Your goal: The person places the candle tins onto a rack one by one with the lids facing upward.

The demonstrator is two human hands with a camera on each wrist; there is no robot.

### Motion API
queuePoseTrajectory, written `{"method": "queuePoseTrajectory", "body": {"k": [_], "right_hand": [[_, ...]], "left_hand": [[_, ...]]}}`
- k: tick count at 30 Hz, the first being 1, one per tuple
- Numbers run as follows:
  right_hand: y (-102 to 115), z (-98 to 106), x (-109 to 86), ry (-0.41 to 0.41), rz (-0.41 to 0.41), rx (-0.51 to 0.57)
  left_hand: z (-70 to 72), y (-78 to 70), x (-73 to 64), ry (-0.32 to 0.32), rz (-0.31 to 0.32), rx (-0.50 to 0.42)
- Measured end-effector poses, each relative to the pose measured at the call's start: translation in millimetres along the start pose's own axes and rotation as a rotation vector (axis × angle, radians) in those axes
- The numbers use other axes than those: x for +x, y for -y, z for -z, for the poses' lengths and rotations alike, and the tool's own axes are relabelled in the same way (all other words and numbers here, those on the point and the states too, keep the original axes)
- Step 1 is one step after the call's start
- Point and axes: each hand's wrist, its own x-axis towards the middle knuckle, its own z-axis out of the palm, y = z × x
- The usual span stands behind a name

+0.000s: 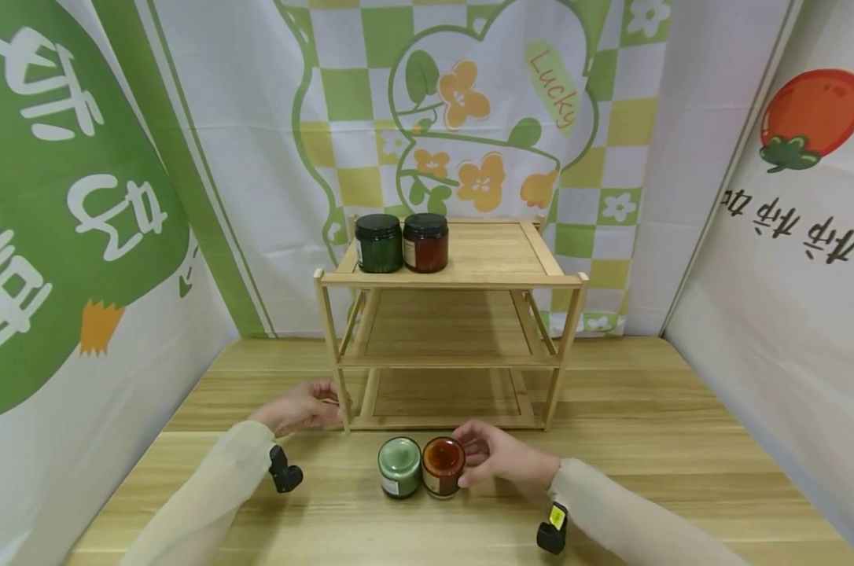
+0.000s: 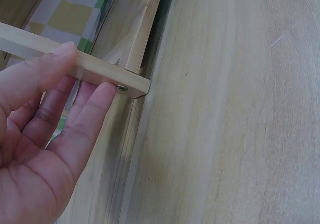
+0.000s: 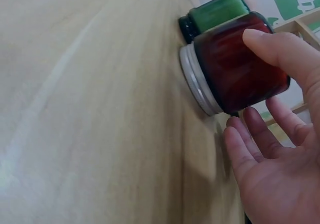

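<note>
In the head view, a wooden rack with 3 tiers stood on the table. The person's left hand was at the lower end of its front left leg. In front of the rack, a light green jar and an amber jar sat side by side, and the right hand was at the amber jar's right side, its thumb toward the front. On the top tier, at the left, were 2 more: a dark green jar and a brown-red jar, both with black lids upward.

The left wrist view showed the left hand pinching the leg between thumb and fingers, near a small screw.

In the right wrist view, the amber jar rested upside down, its silver lid toward the tabletop. The right thumb lay on the glass; the other fingers were spread loosely beside it, not clenched around it.

The step in hand seemed to be steadying the rack while placing or taking up the amber jar. The next move probably called for the right fingers either to close evenly or to come clear without nudging the light green jar.
</note>
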Motion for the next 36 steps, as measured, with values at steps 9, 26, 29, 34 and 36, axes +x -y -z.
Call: {"method": "queuePoseTrajectory", "body": {"k": [9, 26, 29, 34, 36], "right_hand": [[-4, -7, 4.1, -0.004, -0.047, 0.015], [-4, -10, 11.8, 0.046, 0.014, -0.004], [-5, -10, 12.6, 0.041, 0.01, -0.015], [-5, -11, 13.0, 0.034, 0.001, -0.011], [-5, -11, 13.1, 0.033, 0.003, -0.009]], "left_hand": [[-0.3, -1.2, -1.1, -0.01, 0.006, 0.016], [-1.1, -3.6, -1.4, -0.01, 0.01, 0.007], [-0.9, -3.7, -1.7, -0.006, 0.008, 0.008], [-0.8, -3.7, -1.5, 0.002, 0.004, 0.013], [-0.5, -3.6, -1.1, 0.007, 0.001, 0.01]]}}
